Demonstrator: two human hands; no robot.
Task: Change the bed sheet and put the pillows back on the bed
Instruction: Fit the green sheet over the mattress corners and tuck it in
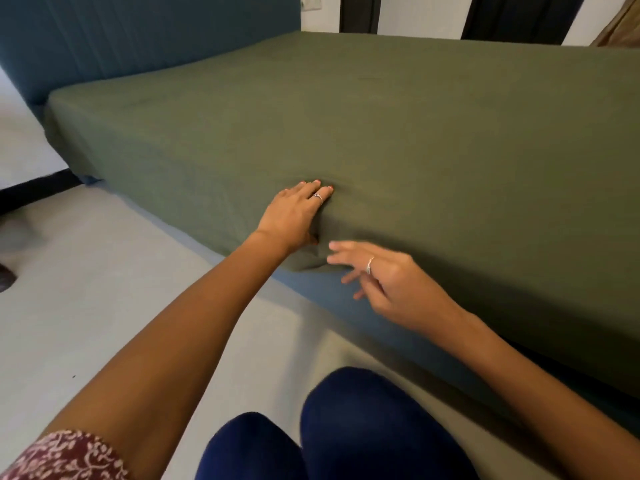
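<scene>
One bed point(415, 140) with one green sheet point(242, 150) and one blue headboard point(138, 39). Two hands: left hand point(294, 213), right hand point(388, 282). Two rings, apparently one per hand.

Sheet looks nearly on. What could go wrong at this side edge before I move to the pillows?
1. The green sheet bunches in a loose fold under the left hand; left untucked, it may ride up off the blue bed base.
2. The right hand is open and grips nothing, so only the left hand's flat press is holding that fold.
</scene>
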